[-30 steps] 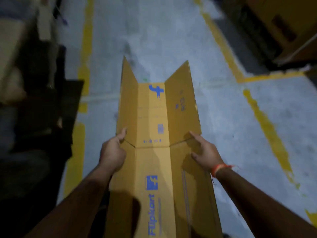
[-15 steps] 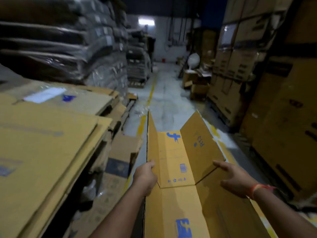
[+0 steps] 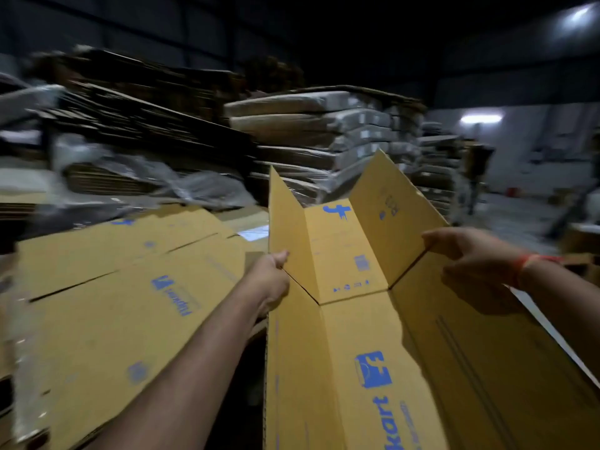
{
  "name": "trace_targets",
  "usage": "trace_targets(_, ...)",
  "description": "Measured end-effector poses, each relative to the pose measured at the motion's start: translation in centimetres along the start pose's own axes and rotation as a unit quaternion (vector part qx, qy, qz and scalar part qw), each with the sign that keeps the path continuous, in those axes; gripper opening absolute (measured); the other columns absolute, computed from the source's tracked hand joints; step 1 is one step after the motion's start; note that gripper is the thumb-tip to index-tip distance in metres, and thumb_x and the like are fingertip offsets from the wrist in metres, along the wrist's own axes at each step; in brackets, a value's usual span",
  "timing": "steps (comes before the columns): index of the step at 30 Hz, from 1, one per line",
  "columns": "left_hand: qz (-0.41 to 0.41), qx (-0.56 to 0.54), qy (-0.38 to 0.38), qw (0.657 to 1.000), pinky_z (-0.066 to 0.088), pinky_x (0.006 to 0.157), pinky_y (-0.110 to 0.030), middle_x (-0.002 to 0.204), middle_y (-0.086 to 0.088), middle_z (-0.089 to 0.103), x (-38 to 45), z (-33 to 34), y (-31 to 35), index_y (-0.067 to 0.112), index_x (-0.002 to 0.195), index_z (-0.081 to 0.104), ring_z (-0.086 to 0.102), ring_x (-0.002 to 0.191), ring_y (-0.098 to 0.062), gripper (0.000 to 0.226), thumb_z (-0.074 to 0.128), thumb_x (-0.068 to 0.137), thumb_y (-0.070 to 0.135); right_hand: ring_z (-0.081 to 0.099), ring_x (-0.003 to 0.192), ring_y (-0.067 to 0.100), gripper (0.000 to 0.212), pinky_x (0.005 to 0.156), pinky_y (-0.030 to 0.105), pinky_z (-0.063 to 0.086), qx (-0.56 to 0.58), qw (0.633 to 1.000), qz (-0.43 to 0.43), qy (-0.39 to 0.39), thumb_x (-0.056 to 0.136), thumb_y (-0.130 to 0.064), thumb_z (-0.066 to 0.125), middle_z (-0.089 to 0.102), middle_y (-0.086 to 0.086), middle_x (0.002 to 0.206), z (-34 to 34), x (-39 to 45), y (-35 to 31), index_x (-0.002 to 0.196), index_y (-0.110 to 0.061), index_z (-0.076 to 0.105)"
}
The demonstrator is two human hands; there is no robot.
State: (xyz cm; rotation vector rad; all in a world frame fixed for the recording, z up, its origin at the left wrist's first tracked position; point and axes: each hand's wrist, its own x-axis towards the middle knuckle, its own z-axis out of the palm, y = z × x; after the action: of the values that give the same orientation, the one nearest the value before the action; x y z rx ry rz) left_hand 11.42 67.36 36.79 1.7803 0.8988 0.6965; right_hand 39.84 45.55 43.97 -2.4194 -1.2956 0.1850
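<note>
I hold a long yellow-brown cardboard box [image 3: 350, 345] with blue Flipkart print in front of me, folded into a trough, its end flaps standing up at the far end. My left hand [image 3: 271, 274] grips the box's left wall at the flap crease, thumb over the edge. My right hand [image 3: 467, 251] grips the right wall near the right flap's base; an orange band sits on that wrist.
A pile of flattened Flipkart cartons [image 3: 123, 287] lies at my left, close to the box. Behind it rise tall stacks of plastic-wrapped flat cardboard [image 3: 324, 125]. At the far right an aisle of grey floor [image 3: 519, 216] leads to a lit wall.
The view has swung up and to the left, from the floor to the carton stacks. Both hands keep their hold on the box, which is carried along with the turn.
</note>
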Motion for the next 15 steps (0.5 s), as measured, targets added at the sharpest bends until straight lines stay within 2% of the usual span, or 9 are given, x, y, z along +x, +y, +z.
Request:
trace_targets(3, -0.018, 0.010, 0.088, 0.996, 0.053, 0.092, -0.035, 0.157, -0.005, 0.042, -1.0, -6.4, -1.2, 0.026, 0.156, 0.041, 0.052, 0.123, -0.027, 0.083, 0.046, 0.088, -0.021, 0.049, 0.131, 0.024, 0.081, 0.102, 0.037, 0.048, -0.041, 0.995, -0.094, -0.011, 0.083, -0.007, 0.078, 0.048, -0.001, 0.147, 0.6, 4.1, -6.9, 0.150, -0.032, 0.041)
trace_targets(5, -0.038, -0.007, 0.134, 0.990, 0.053, 0.095, -0.039, 0.159, -0.004, 0.040, -2.4, -10.5, -2.7, 0.025, 0.155, 0.042, 0.053, 0.128, -0.031, 0.086, 0.046, 0.084, -0.024, 0.050, 0.131, 0.023, 0.079, 0.103, 0.035, 0.047, -0.055, 0.988, -0.142, -0.025, 0.084, -0.011, 0.078, 0.048, 0.001, 0.148, 2.1, 6.4, -11.0, 0.150, -0.032, 0.041)
trace_targets(8, -0.065, -0.038, 0.191, 0.979, 0.054, 0.093, -0.037, 0.159, -0.005, 0.040, -4.8, -15.6, -5.2, 0.021, 0.154, 0.043, 0.053, 0.126, -0.030, 0.085, 0.045, 0.084, -0.027, 0.047, 0.135, 0.025, 0.080, 0.107, 0.037, 0.044, -0.060, 0.976, -0.199, -0.058, 0.084, -0.013, 0.079, 0.045, 0.003, 0.151, 4.9, 9.4, -16.6, 0.151, -0.031, 0.040)
trace_targets(10, -0.080, -0.053, 0.222, 0.970, 0.053, 0.098, -0.037, 0.160, -0.006, 0.040, -5.9, -18.5, -6.5, 0.020, 0.154, 0.044, 0.050, 0.132, -0.030, 0.085, 0.045, 0.083, -0.028, 0.044, 0.137, 0.026, 0.079, 0.107, 0.039, 0.045, -0.051, 0.971, -0.223, -0.077, 0.084, -0.012, 0.078, 0.043, 0.003, 0.152, 6.6, 10.9, -19.9, 0.151, -0.030, 0.040)
trace_targets(15, -0.096, -0.064, 0.259, 0.959, 0.051, 0.101, -0.040, 0.158, -0.004, 0.041, -5.7, -24.2, -8.6, 0.019, 0.153, 0.046, 0.048, 0.131, -0.032, 0.086, 0.048, 0.082, -0.028, 0.042, 0.139, 0.028, 0.079, 0.109, 0.043, 0.045, -0.023, 0.966, -0.239, -0.100, 0.084, -0.008, 0.077, 0.042, 0.005, 0.153, 9.9, 14.0, -26.2, 0.151, -0.029, 0.040)
